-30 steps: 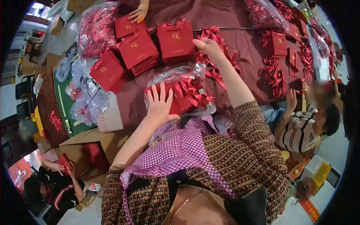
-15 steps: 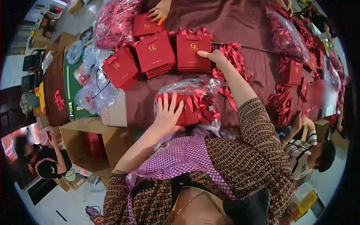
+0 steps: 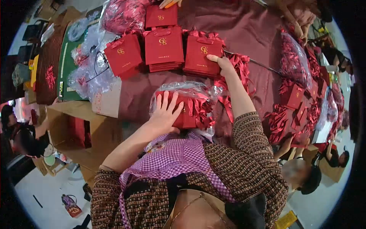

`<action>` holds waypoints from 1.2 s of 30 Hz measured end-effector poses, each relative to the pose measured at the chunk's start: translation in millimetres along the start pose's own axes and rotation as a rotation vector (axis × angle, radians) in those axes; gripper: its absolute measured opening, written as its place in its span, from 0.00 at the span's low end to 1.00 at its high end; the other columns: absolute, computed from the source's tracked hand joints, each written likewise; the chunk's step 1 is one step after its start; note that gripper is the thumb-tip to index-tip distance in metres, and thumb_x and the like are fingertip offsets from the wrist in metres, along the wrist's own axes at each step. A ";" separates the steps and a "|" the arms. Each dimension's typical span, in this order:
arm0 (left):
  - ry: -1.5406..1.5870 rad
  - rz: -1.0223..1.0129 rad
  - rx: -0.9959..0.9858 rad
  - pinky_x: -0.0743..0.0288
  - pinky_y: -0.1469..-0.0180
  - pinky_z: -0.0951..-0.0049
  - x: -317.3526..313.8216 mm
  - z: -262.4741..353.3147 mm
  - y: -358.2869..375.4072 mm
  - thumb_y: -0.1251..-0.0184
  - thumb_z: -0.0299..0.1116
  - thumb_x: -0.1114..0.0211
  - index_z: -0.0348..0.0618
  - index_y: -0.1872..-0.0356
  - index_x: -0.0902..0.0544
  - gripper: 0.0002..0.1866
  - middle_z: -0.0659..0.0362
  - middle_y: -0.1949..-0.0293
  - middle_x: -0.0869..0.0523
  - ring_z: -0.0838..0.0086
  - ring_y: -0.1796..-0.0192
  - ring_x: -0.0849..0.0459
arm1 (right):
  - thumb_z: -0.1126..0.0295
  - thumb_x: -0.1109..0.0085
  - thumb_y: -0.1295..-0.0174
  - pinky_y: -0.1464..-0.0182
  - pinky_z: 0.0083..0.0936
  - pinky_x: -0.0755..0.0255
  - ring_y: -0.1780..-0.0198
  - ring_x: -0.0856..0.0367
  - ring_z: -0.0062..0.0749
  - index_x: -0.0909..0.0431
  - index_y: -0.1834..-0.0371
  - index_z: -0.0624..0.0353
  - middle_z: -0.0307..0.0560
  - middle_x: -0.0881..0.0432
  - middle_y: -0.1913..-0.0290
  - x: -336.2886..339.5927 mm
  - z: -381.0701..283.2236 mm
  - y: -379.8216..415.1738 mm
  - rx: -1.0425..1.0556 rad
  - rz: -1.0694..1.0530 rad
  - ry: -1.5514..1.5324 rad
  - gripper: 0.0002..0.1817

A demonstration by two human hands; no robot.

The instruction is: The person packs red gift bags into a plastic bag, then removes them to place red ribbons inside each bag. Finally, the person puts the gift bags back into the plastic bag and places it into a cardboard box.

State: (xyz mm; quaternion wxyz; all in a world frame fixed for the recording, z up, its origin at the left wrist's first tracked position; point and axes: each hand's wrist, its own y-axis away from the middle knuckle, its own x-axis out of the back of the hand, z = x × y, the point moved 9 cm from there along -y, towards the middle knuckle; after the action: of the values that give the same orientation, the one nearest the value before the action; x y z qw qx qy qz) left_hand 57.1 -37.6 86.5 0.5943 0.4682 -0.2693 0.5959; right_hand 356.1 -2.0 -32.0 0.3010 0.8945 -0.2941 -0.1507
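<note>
My left hand (image 3: 166,114) lies with spread fingers on red bags in a clear plastic bag (image 3: 183,87) at the table's near edge. Red ribbons (image 3: 202,110) bunch at the right of that bundle. Farther off, my right hand (image 3: 223,64) grips the right edge of a stack of red bags with gold print (image 3: 203,55), thumb on top and the other fingers hidden. Left of it are a second stack of red bags (image 3: 163,47) and a third (image 3: 124,55).
Another person's hand (image 3: 170,3) touches a red bag (image 3: 161,16) at the far side. An open cardboard box (image 3: 101,131) stands at the left. Plastic-wrapped ribbons (image 3: 124,15) lie at the back left; more bags (image 3: 294,95) and co-workers are on the right.
The view has shifted slightly. The stack under my right hand is now tilted, and my right thumb sits nearer its right edge. My left hand still rests on the bundle.
</note>
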 end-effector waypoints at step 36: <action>-0.065 0.123 -0.026 0.59 0.31 0.34 -11.6 -11.7 8.1 0.64 0.62 0.27 0.38 0.32 0.38 0.57 0.35 0.28 0.51 0.33 0.28 0.56 | 0.59 0.28 0.53 0.50 0.40 0.24 0.53 0.17 0.46 0.26 0.56 0.67 0.61 0.17 0.58 22.9 -132.7 58.6 0.743 0.299 1.186 0.28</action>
State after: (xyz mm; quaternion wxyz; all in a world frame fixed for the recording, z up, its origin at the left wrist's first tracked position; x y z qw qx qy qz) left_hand 44.8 -33.8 73.4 0.5535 0.4621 -0.3245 0.6122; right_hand 407.7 5.8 105.2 0.1031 0.8193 -0.2323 0.5140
